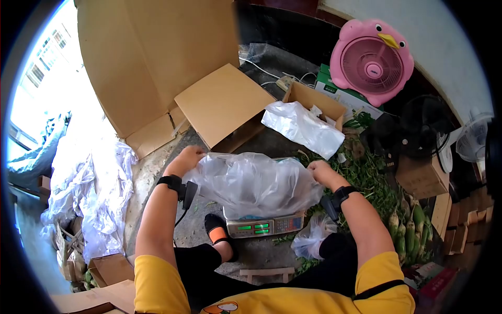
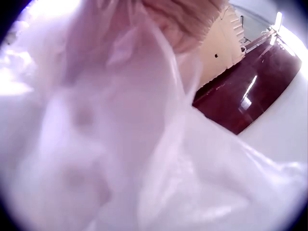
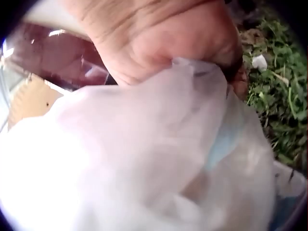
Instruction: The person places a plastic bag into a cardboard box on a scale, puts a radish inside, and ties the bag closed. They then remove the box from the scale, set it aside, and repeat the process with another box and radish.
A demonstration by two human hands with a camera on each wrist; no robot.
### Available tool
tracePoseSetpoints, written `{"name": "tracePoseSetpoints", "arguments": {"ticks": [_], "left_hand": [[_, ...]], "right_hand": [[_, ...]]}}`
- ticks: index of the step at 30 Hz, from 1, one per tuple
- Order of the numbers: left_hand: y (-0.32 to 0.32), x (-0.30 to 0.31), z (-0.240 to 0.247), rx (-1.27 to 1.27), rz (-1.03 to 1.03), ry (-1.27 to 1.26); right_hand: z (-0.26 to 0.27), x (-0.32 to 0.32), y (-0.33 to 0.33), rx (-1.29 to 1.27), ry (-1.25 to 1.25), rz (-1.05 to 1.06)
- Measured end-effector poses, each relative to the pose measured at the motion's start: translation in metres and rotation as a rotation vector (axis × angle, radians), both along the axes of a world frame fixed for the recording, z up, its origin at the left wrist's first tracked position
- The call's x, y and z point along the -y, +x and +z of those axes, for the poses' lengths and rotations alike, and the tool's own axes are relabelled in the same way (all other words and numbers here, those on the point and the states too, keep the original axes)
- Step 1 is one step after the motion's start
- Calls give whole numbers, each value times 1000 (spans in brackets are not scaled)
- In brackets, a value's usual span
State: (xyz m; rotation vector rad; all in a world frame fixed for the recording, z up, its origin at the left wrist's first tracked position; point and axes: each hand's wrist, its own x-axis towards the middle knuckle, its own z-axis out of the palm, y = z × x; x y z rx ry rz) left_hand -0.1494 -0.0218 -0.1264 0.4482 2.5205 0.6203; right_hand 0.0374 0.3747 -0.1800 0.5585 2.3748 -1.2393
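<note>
A clear plastic bag (image 1: 251,183) is stretched between the two hands, over the digital scale (image 1: 264,226) with its lit green displays. At its upper left corner the left hand (image 1: 185,159) grips the plastic. The right hand (image 1: 325,174) pinches the opposite side of the bag. In the left wrist view the loose, wrinkled plastic (image 2: 120,139) fills most of the picture and hides the fingertips. The right wrist view shows the right hand (image 3: 178,38) with curled fingers holding the gathered edge of the bag (image 3: 144,139).
Behind the scale lie a cardboard box (image 1: 225,104) and a stack of white plastic bags (image 1: 303,125). Green leafy stems (image 1: 366,172) and several corn cobs (image 1: 413,235) cover the right side. A pink fan (image 1: 372,65) stands at the back. White plastic sheeting (image 1: 99,188) lies at left.
</note>
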Motion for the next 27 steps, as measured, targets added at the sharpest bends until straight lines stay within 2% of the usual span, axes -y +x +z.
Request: {"name": "tracePoseSetpoints", "arguments": {"ticks": [1, 3, 4, 6, 7, 8, 9, 11, 12, 13, 14, 15, 16, 18, 22, 24, 25, 27], "left_hand": [[2, 10, -15, 4, -5, 1], [6, 24, -31, -232, -295, 34], [5, 26, -36, -204, -281, 43], [10, 27, -28, -262, -217, 46], [17, 24, -9, -325, -145, 48], [27, 16, 29, -160, -108, 124], [34, 14, 46, -159, -108, 124], [43, 15, 63, -254, -125, 303], [44, 22, 59, -174, -128, 297], [53, 22, 64, -174, -126, 295], [66, 20, 72, -49, -152, 283], [78, 19, 76, 75, -176, 271], [86, 20, 76, 60, -248, 218], [100, 20, 74, 71, -240, 206], [118, 21, 65, -32, -246, 117], [124, 20, 50, -142, -203, 50], [126, 19, 43, -144, -204, 51], [130, 15, 30, -193, -125, 190]], "right_hand": [[-18, -2, 7, -98, 130, 143], [-12, 3, 16, -54, 297, 390], [-6, 6, 20, -51, 297, 386], [11, 13, 30, -265, 412, 302], [27, 12, 29, -293, 410, 352], [39, 10, 27, -328, 382, 290], [51, 10, 27, -365, 353, 229], [101, 22, 36, -296, 292, 196], [125, 29, 41, -230, 231, 163], [139, 38, 50, -231, 229, 165], [150, 49, 65, -342, 357, 365], [153, 59, 78, -455, 486, 566], [149, 68, 87, -458, 486, 567], [135, 81, 100, -552, 663, 683], [116, 84, 108, -510, 607, 687], [121, 81, 113, -491, 361, 556], [121, 79, 117, -493, 363, 554], [119, 72, 128, -388, 521, 699]]}}
